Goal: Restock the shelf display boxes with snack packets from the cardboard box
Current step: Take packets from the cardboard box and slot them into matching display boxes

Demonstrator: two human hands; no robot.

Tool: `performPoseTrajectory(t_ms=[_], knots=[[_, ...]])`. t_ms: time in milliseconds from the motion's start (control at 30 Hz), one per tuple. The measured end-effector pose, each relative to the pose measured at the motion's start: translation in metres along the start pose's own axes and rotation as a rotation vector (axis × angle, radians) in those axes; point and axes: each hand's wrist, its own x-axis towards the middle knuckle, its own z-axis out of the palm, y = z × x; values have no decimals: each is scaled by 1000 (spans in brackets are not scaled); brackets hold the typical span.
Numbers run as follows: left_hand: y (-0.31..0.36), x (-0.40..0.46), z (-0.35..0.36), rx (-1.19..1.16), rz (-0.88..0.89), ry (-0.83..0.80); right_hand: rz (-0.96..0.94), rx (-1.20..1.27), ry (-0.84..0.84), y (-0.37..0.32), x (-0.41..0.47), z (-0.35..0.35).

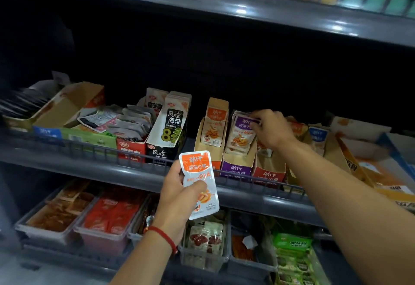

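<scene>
Holding an orange-topped snack packet (200, 184) upright at about 6 o'clock, the left hand (179, 197) has its grip closed on the packet's lower half, thumb across the front, just before the middle shelf rail (107, 152). At 2 o'clock from it, the right hand (272, 128) pinches the top of the purple-topped packets (241, 134) standing in the purple display box (237, 168), between the orange display box (210, 127) and a red one (269, 172).
</scene>
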Motion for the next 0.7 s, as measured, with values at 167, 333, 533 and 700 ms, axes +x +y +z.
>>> performPoseTrajectory(t_ms=[167,333,533,700], knots=[[-1,-1,-2,27,17,12,-9,-104,-22,-3,3,13],[0,0,-5,20,17,14,-13,-222,46,-1,8,22],[0,0,-2,27,25,-3,-32,-303,135,3,14,26],[-1,-3,-1,63,35,-11,-67,-354,175,2,17,27]])
